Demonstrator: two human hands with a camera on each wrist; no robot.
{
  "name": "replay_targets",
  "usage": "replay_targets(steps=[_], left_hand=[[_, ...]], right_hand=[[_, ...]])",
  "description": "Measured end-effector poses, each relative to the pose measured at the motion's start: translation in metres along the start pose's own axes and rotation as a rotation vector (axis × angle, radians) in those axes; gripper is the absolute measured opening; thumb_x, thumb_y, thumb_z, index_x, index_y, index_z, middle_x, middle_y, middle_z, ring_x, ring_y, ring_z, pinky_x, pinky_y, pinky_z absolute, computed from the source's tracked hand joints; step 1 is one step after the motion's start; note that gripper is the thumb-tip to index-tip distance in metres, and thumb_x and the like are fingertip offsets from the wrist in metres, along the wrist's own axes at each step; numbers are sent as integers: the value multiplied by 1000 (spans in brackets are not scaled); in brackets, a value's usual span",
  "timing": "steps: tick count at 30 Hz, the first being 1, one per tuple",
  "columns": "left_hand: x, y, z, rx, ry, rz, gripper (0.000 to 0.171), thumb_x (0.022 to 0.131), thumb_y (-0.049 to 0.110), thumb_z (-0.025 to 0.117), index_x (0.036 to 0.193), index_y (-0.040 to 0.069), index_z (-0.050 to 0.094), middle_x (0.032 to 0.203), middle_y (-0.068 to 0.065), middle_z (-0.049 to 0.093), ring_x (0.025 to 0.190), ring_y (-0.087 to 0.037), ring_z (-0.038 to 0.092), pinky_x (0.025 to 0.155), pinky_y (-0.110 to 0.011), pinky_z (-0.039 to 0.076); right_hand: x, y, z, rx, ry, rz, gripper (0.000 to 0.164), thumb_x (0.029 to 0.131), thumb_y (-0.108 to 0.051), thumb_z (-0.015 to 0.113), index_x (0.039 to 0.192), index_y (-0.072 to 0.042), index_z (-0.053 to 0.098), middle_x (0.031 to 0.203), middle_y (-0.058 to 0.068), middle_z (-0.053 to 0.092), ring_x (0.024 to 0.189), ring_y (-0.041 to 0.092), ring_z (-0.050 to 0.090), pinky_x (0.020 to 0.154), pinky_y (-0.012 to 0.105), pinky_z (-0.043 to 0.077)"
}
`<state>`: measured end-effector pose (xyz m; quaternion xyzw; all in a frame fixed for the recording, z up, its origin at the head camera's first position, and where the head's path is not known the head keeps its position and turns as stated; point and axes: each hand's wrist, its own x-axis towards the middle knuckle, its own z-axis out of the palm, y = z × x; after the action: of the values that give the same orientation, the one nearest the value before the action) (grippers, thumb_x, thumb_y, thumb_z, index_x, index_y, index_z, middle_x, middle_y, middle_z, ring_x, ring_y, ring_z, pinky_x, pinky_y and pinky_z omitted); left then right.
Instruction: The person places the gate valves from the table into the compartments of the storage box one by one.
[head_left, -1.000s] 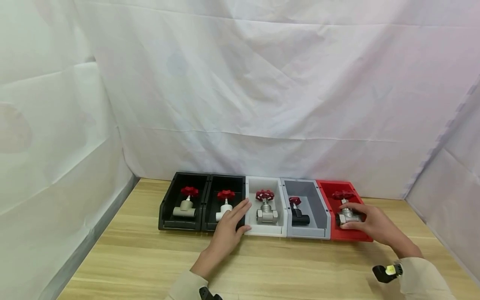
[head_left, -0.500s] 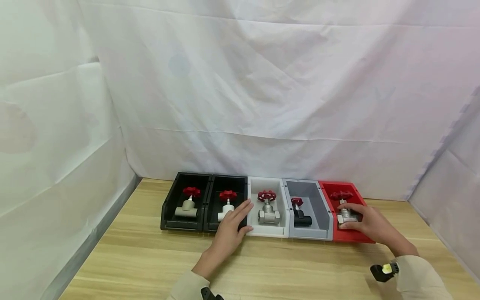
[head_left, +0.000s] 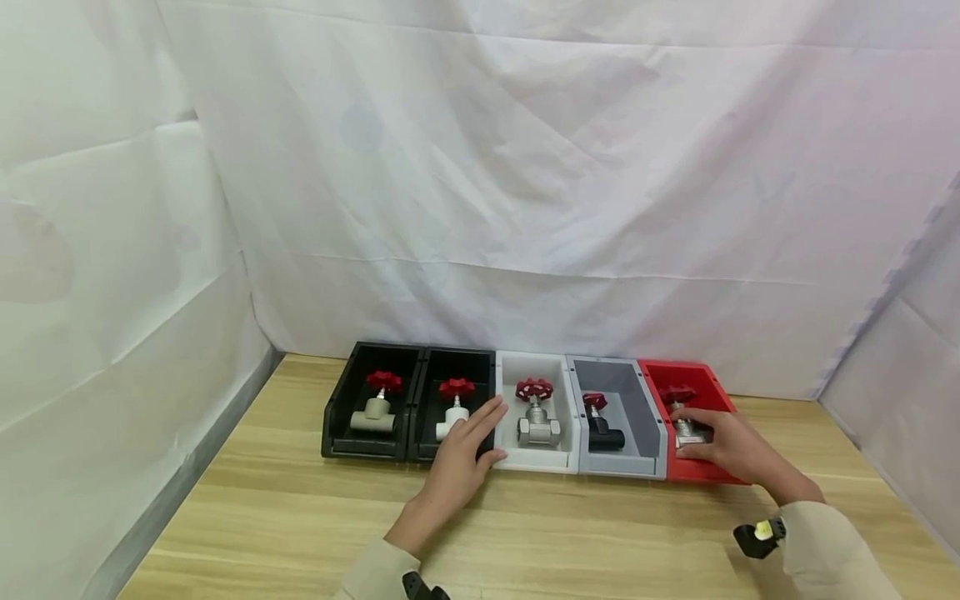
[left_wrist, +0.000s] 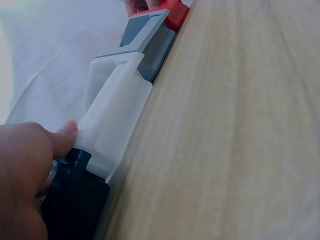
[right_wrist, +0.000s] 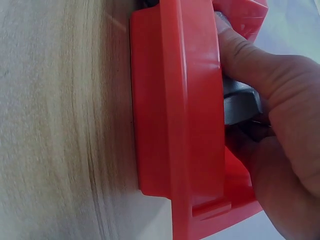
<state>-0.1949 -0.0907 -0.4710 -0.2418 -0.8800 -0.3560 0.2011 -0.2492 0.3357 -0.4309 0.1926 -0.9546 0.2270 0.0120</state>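
In the head view my right hand (head_left: 731, 446) reaches into the red bin (head_left: 708, 472) at the right end of the row. Its thumb and fingers grip the silver metal body of a gate valve (head_left: 686, 431) with a dark red handwheel; the hand covers the body's right side. My left hand (head_left: 457, 462) rests across the border of the second black bin and the white bin (head_left: 536, 461), fingers stretched out. In the left wrist view its thumb (left_wrist: 66, 137) touches the white bin's front edge. Below those fingers a white valve (head_left: 450, 419) with a red wheel is partly covered.
Bins stand side by side against a white cloth backdrop (head_left: 525, 167). A beige valve (head_left: 375, 412) lies in the leftmost black bin (head_left: 333, 425), a second silver valve (head_left: 537, 425) in the white one, a black valve (head_left: 603, 435) in the grey bin (head_left: 637, 417). Wooden tabletop (head_left: 570, 533) lies in front.
My right hand has shifted slightly left inside the red bin, and the metal gate valve has moved left with it. The left hand keeps its place on the bins.
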Motion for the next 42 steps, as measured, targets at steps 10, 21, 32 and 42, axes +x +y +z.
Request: replay_targets(steps=[10, 21, 32, 42], left_hand=[[0, 0, 0, 5, 0, -9, 70, 85, 19, 73, 147, 25, 41, 151, 8, 35, 107, -27, 54, 92, -44, 46], [0, 1, 0, -9, -19, -23, 70, 85, 17, 72, 147, 23, 40, 151, 7, 34, 128, -22, 45, 103, -50, 35], [1, 1, -1, -15, -18, -15, 70, 85, 18, 72, 147, 22, 41, 151, 7, 34, 129, -19, 44, 105, -51, 32], [0, 1, -1, -1, 10, 7, 69, 83, 18, 74, 146, 20, 43, 150, 3, 38, 123, -26, 49, 102, -53, 35]], right_hand=[[3, 2, 3, -7, -34, 8, 56, 71, -20, 85, 120, -3, 65, 113, 16, 59, 103, 36, 49, 74, 47, 53], [6, 3, 5, -47, -45, 5, 56, 70, -22, 86, 118, -2, 66, 111, 14, 61, 102, 34, 51, 77, 49, 52], [8, 0, 3, -50, -106, 26, 62, 71, -25, 85, 123, 1, 63, 112, 16, 62, 101, 35, 53, 77, 48, 53], [8, -3, 1, -31, -142, 35, 62, 71, -23, 85, 124, 1, 61, 111, 14, 62, 97, 30, 56, 75, 44, 54]])
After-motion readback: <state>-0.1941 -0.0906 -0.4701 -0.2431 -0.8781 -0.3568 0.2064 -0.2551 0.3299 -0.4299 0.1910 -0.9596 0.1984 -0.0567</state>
